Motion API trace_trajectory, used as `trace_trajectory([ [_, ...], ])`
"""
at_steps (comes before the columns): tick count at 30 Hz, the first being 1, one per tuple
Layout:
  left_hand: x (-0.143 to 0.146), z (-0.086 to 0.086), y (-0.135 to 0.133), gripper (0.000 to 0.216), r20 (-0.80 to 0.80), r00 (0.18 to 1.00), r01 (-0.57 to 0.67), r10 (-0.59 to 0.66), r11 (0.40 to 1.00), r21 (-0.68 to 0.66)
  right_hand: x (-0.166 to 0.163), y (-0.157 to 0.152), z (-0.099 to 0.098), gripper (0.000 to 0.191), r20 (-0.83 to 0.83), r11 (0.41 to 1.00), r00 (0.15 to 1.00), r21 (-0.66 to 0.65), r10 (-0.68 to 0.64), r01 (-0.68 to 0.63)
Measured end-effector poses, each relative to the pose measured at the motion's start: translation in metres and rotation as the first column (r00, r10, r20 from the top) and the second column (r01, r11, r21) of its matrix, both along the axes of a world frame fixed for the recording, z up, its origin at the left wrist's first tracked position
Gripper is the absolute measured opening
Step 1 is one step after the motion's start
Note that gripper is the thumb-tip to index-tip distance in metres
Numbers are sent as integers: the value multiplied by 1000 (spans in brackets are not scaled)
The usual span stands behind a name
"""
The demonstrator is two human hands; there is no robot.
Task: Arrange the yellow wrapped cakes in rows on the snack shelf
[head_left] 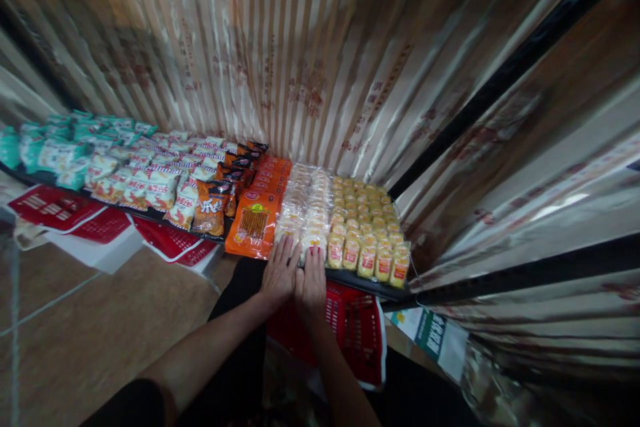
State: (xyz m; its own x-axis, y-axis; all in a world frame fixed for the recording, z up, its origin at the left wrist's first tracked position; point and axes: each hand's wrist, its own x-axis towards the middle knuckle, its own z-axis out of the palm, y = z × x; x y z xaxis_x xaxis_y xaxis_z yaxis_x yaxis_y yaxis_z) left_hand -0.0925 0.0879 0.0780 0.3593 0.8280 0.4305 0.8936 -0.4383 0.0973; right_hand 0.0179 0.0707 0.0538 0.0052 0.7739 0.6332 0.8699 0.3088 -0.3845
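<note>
At 12 o'clock from both hands, pale packs [310,203]: two columns running back, snug against neighbours either side.
Shelf edge [360,283]: black, running 10 to 4 o'clock; front packs close to it.
Room: tight at 12, striped sheeting [310,47] right behind rows; wider at 8, over tiled floor [150,307].
Left hand [281,273]: on front of left pale column.
Right hand [311,277]: just beside, on front of right pale column.
Grip: fingers straight, laid flat on wrappers, not curled around anything.
Counts: two hands; two pale columns; five yellow packs [367,260] across front row, 3 o'clock; orange packets [255,220] at 11, number unclear.
Farther, 10 o'clock: brown-orange bags [209,207], white-red bags [133,187], teal bags [60,150]; too overlapped to count.
In the way: black post [500,81] slanting at 2; red basket [367,337] under shelf at 5.
</note>
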Motion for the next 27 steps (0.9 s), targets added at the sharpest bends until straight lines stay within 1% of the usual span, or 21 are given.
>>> trace_trajectory([
  [4,-2,0,2,50,-1,1000,8,-8,1000,20,-3,3,-4,55,14,998,1000,56,-23,23],
  [10,-3,4,-1,50,10,1000,5,-5,1000,10,1,4,-5,58,88,999,996,54,-12,7],
  [13,-4,6,-4,52,46,999,-2,2,1000,13,2,1,0,59,102,998,995,65,-11,4],
  [17,-13,12,-3,54,132,991,-4,4,1000,2,-5,-2,12,58,81,996,996,84,-48,41],
  [20,-29,23,7,53,179,983,-41,42,999,-13,-20,-3,23,57,52,999,999,48,7,-10],
  [22,-43,32,17,52,217,969,-112,117,993,-33,-35,-2,32,57,13,997,997,20,74,-75],
  [23,-50,35,23,51,236,961,-139,145,989,-41,-45,-1,36,56,-14,994,994,30,109,-108],
  [24,-57,38,29,49,247,955,-156,162,987,-44,-54,1,40,55,-51,992,991,10,123,-123],
  [27,-76,38,45,48,248,948,-195,200,980,-44,-82,10,48,52,-115,986,981,-47,154,-160],
])
